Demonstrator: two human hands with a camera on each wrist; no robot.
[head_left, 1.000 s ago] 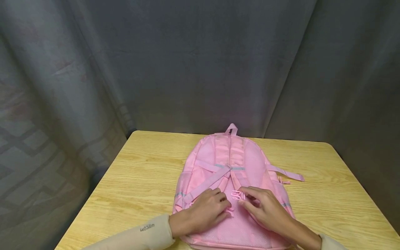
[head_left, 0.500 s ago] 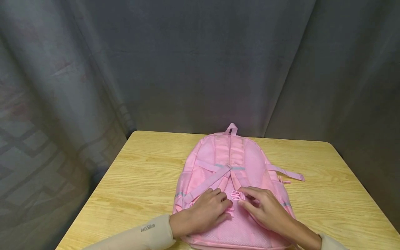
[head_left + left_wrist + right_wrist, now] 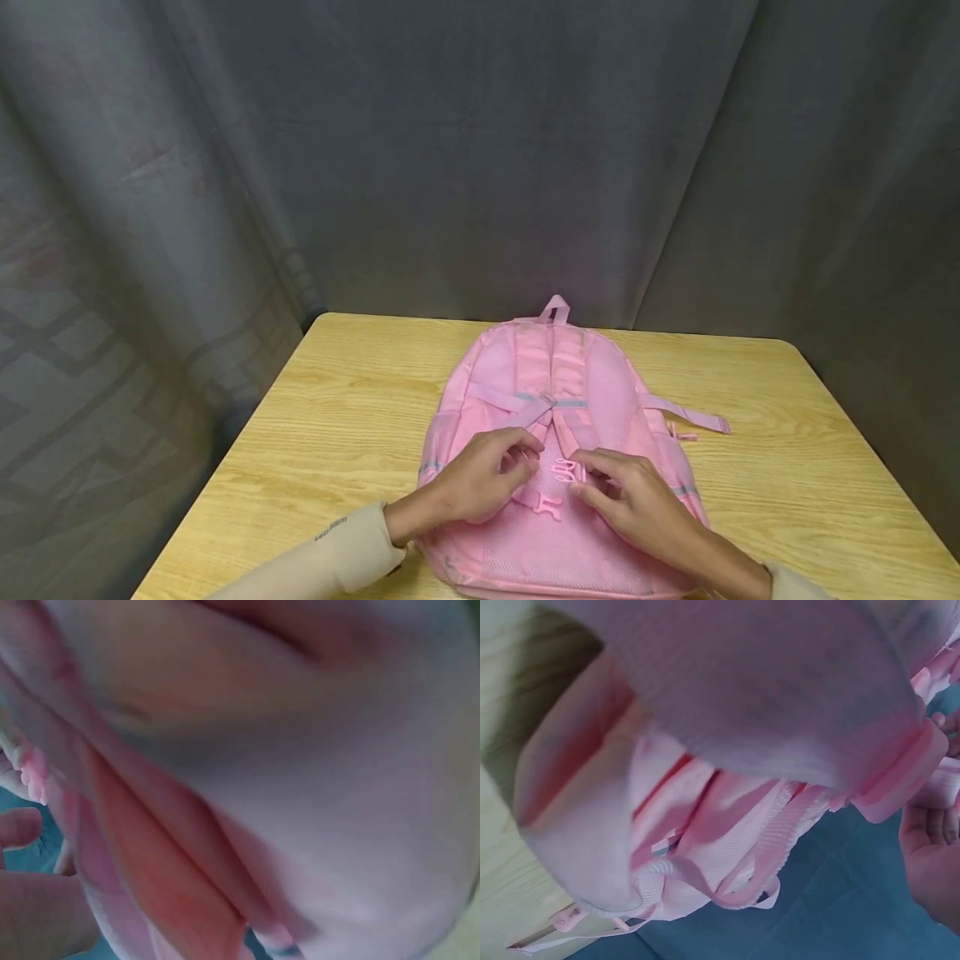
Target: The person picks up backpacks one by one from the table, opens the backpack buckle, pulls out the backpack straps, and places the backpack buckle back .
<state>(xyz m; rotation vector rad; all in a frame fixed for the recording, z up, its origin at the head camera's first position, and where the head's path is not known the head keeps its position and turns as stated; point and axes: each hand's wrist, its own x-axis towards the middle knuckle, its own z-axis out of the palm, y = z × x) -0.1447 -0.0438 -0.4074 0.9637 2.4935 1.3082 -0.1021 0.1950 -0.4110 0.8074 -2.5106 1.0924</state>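
Note:
A pink backpack (image 3: 525, 546) lies on the wooden table with its back panel and shoulder straps up. Over it, my right hand (image 3: 637, 500) pinches a pink pronged buckle half (image 3: 564, 471) between thumb and fingers, prongs pointing left. My left hand (image 3: 483, 475) is above the left shoulder webbing, fingers bent toward the thumb. Whether it pinches webbing is unclear; the right wrist view shows a pink band (image 3: 939, 784) at its fingers. Below and right of that hand, another pink buckle piece (image 3: 550, 506) lies on the back panel. Close fabric blocks much of both wrist views.
The light wooden table (image 3: 330, 417) extends on both sides of the bag. A loose webbing end (image 3: 693, 414) sticks out right, near a zip pull (image 3: 682, 433). The top handle (image 3: 556, 309) stands up. Grey curtains (image 3: 480, 167) hang behind.
My left hand has moved up and slightly left, away from the lower buckle piece, which is now uncovered. The right hand keeps its place on the pronged buckle half.

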